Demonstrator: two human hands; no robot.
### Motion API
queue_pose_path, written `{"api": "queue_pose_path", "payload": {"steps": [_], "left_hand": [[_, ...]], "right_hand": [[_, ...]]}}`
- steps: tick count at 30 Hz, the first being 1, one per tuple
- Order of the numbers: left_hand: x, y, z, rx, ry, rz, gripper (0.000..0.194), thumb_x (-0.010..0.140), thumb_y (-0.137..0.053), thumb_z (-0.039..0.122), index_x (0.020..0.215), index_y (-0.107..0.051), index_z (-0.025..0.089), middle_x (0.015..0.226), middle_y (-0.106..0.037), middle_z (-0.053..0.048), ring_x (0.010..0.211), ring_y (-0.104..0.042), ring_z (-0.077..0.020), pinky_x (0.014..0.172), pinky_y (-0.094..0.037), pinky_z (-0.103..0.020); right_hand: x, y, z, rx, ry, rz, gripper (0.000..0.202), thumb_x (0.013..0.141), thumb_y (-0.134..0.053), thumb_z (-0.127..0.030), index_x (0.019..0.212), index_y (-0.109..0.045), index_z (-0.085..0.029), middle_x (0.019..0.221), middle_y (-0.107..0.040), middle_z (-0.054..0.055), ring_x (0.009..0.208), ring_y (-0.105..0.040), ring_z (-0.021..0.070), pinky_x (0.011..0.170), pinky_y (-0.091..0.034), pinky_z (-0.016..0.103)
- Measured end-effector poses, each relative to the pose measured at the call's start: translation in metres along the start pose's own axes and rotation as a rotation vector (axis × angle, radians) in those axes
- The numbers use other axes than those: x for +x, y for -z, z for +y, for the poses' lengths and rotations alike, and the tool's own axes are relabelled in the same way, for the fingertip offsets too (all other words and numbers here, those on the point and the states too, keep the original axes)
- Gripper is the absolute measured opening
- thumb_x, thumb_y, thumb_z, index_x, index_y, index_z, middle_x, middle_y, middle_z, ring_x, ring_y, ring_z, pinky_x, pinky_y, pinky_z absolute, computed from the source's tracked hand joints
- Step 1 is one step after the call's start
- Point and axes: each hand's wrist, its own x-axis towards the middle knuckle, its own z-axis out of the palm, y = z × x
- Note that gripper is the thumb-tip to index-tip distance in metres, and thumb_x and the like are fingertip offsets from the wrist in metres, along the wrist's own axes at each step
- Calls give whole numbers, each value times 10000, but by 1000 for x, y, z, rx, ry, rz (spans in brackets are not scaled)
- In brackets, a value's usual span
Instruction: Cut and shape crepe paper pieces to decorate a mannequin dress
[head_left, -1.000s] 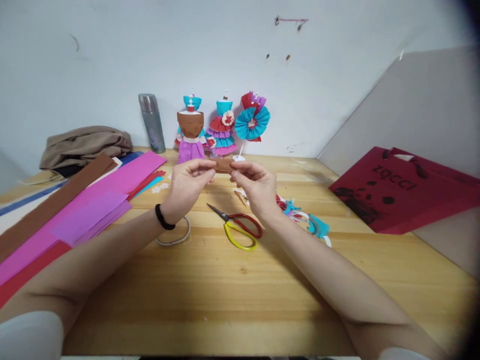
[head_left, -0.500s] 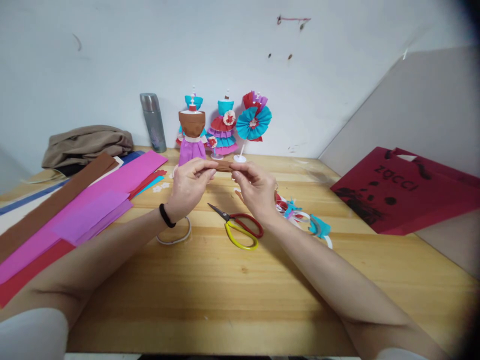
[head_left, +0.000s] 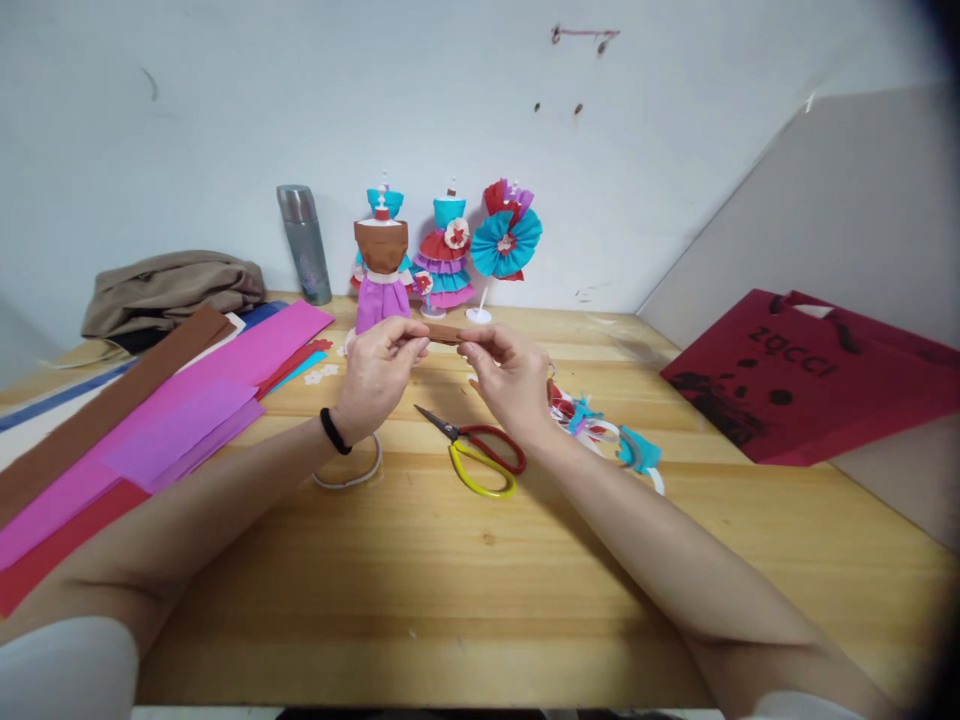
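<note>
Between my two hands a narrow brown strip (head_left: 444, 334) is held level above the wooden table (head_left: 480, 590). My left hand (head_left: 382, 375) pinches its left end between thumb and fingers. The right end is pinched by my right hand (head_left: 510, 378). Scissors (head_left: 480, 455) with one red and one yellow handle lie below the hands, their dark tips pointing up and left. A pale ring-shaped band (head_left: 356, 483) lies on the table under my left wrist. Behind my left hand stands a small dress form (head_left: 382, 265) with a brown top and purple skirt.
Colored paper sheets (head_left: 172, 400) spread over the left, beside brown cloth (head_left: 180, 290) and a grey bottle (head_left: 306, 245). More decorated forms (head_left: 448, 255) and a blue rosette (head_left: 506, 243) stand behind. Scraps (head_left: 637, 450) and a red bag (head_left: 795, 380) are at right.
The brown strip tilts slightly down to the right, and my right hand has shifted a little to the left. The camera view has moved very slightly.
</note>
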Motion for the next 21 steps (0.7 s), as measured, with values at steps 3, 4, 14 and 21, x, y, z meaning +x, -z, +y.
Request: {"api": "queue_pose_path", "payload": {"steps": [3,4,14,21], "left_hand": [[0,-1,1,-89,70,6,68,780,-677,214,813,-697,159,725,-727,-18,692,-719,-147,687,-604,-258],[1,-2,1,-122,91,7,76,771,-689,226,804,-694,158,714,-727,-19,690,-722,-150,687,-607,-261],[3,-1,7,-277,241,-38,203,696,-771,289,799,-680,139,657,-702,-17,622,-699,-143,655,-598,-270],[1,-1,3,-238,193,-54,153,744,-743,263,837,-709,146,695,-711,-22,645,-689,-130,654,-584,-251]], "right_hand": [[2,-3,2,160,-110,28,124,792,-659,-288,848,-723,-198,795,-750,33,696,-673,175,701,-527,336],[3,-4,2,206,-142,40,121,765,-678,-295,826,-721,-199,781,-746,29,689,-669,171,700,-528,335],[7,-4,-2,359,-278,42,125,666,-735,-288,752,-703,-204,710,-712,4,653,-643,151,707,-540,331],[5,-4,-1,349,-162,10,139,729,-691,-273,848,-722,-210,832,-751,29,757,-683,174,739,-561,344]]}}
